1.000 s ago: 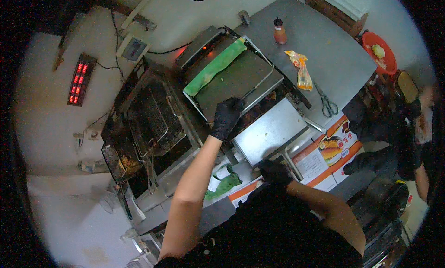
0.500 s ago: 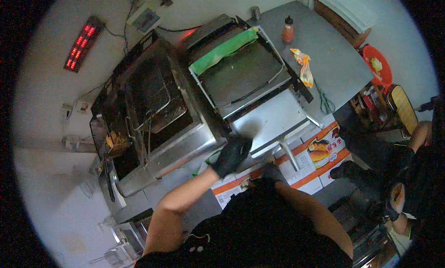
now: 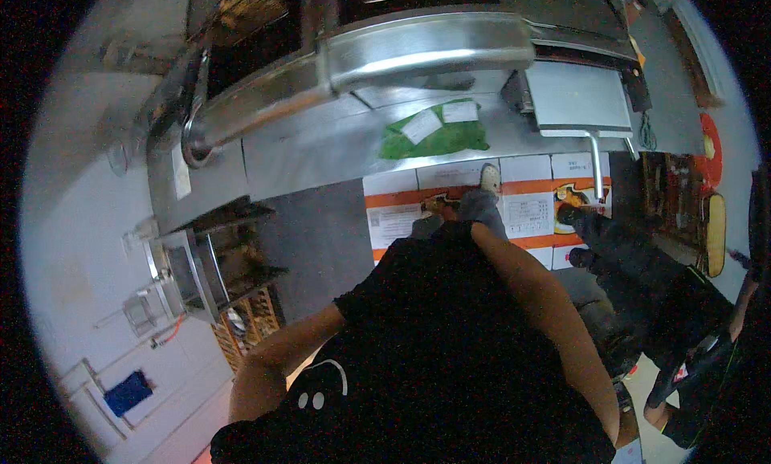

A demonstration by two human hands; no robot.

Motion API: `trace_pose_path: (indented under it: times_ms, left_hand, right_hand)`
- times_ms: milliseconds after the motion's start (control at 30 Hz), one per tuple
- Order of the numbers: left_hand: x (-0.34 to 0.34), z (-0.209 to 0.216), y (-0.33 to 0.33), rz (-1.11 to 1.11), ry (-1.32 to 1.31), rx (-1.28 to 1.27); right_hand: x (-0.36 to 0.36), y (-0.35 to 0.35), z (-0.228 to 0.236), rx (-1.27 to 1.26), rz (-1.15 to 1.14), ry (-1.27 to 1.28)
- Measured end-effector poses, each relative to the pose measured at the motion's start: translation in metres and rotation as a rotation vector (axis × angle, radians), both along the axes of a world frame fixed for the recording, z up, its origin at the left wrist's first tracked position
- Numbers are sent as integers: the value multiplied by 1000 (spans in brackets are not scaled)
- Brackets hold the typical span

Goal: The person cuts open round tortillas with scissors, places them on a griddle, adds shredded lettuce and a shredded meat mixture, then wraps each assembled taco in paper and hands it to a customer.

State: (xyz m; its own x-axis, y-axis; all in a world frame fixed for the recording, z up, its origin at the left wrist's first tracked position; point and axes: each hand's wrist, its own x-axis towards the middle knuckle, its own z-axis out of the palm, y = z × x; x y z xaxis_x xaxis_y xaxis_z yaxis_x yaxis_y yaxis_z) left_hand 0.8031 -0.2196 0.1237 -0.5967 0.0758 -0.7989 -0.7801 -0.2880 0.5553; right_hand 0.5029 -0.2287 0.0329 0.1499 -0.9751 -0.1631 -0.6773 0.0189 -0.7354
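My left hand (image 3: 361, 299), in a black glove, is drawn in against the front of my black shirt. Its fingers blend into the dark cloth. My right hand (image 3: 459, 233), also gloved in black, is at the middle of my body, above my shoes; its fingers cannot be made out. I see nothing in either hand. Ahead of them, a green plastic bag (image 3: 442, 139) with two white labels lies on the steel counter (image 3: 297, 159). To its right is a flat steel plate (image 3: 580, 99) with a bar handle (image 3: 596, 168).
A fryer with a rounded steel front (image 3: 426, 50) spans the far side. Flattened printed cartons (image 3: 526, 203) cover the floor underfoot. Another person's dark-clad legs (image 3: 634, 259) are close on my right. A steel appliance (image 3: 193, 271) stands at the left. A red basin (image 3: 710, 147) is at the far right.
My view has swung down and left, so the fryer and plate sit higher. My left hand has drawn back from beside the steel plate to my body. The green bag now shows whole.
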Motion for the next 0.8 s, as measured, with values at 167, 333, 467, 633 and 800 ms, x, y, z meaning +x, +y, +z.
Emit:
trace_pose_path:
  times_ms: [167, 333, 467, 633, 800]
  left_hand:
    - [9, 7, 2, 193, 108, 28]
    - [14, 19, -5, 317, 177, 47]
    - [27, 37, -13, 394, 198, 87]
    - [32, 55, -14, 481, 199, 129]
    - [36, 78, -8, 594, 228, 127]
  right_hand:
    - [72, -13, -23, 98, 236, 108]
    - [110, -17, -42, 197, 417, 205]
    - [124, -15, -53, 251, 513, 251]
    - [132, -17, -68, 288, 621, 265]
    - [142, -22, -84, 304, 761, 276]
